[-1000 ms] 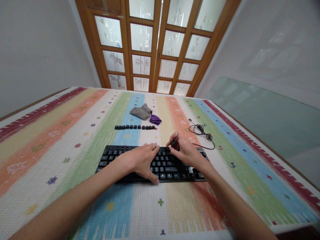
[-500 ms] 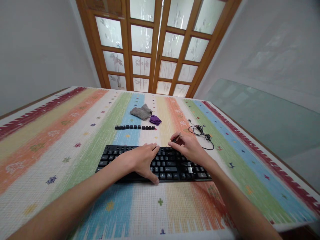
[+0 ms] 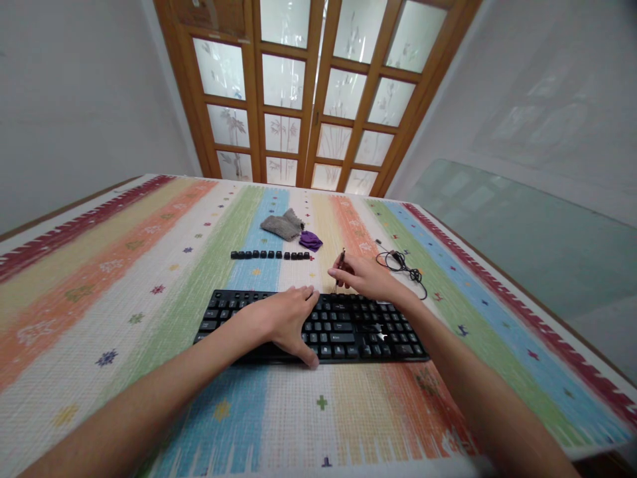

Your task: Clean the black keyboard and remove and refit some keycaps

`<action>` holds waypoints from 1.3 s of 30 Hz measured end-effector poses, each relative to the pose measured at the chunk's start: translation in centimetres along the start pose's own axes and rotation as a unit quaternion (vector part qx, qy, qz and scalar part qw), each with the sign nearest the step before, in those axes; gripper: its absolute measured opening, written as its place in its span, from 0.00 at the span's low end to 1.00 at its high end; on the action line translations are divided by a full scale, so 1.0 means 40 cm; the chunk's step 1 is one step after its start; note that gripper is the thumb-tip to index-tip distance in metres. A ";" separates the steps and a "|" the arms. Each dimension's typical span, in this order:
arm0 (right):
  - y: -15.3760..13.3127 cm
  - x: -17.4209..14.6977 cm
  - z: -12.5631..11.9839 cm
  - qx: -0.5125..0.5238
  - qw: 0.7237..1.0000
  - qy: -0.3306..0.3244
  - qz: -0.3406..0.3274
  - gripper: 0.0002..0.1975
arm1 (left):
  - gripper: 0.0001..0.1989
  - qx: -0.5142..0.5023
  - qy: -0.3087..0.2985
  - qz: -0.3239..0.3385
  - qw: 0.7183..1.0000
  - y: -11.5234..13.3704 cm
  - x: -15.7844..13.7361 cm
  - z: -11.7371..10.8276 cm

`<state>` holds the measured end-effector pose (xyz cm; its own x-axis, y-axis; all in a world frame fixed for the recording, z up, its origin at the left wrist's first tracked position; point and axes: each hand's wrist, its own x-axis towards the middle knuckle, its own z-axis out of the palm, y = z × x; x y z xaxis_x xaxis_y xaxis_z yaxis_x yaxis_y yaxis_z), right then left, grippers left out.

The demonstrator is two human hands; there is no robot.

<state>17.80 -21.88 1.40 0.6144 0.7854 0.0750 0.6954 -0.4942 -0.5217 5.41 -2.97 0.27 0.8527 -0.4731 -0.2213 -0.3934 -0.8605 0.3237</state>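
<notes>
A black computer keyboard lies across the striped cloth in front of me. My left hand rests spread over its middle, fingertips near the back edge and thumb by the front edge. Above the keyboard's back row, my right hand pinches a slim dark keycap puller held nearly upright. Its thin wire-like tips point down at the back row; whether they touch a key cannot be made out. Behind the keyboard, several loose black keycaps stand in a line. My left hand and forearm hide part of the keys.
Beyond the keycaps lie a grey cloth and a purple cloth piece. A coiled black cable is to the right of my right hand. The table's striped cloth reaches toward wooden glass-paned doors.
My right hand has shifted slightly left and away from me, and the puller has turned from tilted to nearly upright. My left hand stays on the keyboard.
</notes>
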 end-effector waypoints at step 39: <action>0.030 -0.144 0.053 0.437 0.897 0.054 -0.040 0.17 | 0.25 -0.367 0.158 0.032 0.916 -0.001 0.054 0.002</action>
<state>14.31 -26.21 -1.45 0.6413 0.7409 0.1997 0.2108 0.0802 -0.9742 7.26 -3.97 -0.30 0.9389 -0.3392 0.0593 -0.2072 -0.4192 0.8839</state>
